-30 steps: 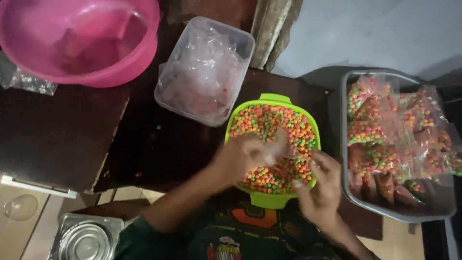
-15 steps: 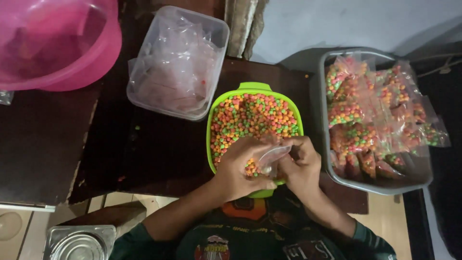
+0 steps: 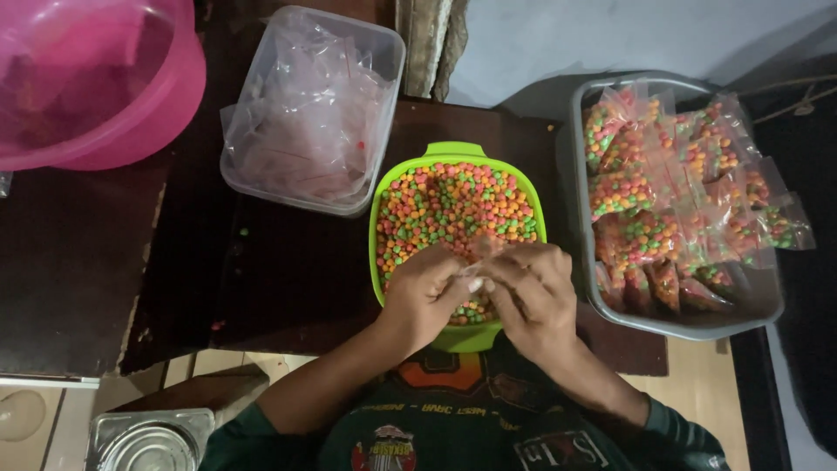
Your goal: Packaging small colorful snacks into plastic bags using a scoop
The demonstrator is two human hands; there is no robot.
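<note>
Far off to the left of the hands sits a pink bowl point(image 3: 87, 83), then a clear tub of empty bags point(image 3: 309, 109) up and left of them. Left hand point(image 3: 423, 292) and right hand point(image 3: 532, 292) are pressed close together, both pinching a small clear bag point(image 3: 484, 253) right over the green tub of candy balls point(image 3: 453, 205). If that slippery plastic slips, I'd guess candy scatters over the dark table point(image 3: 288, 279). Just right of the hands, the grey tray of filled bags point(image 3: 676, 187) looks heaped, so one could slide off.
</note>
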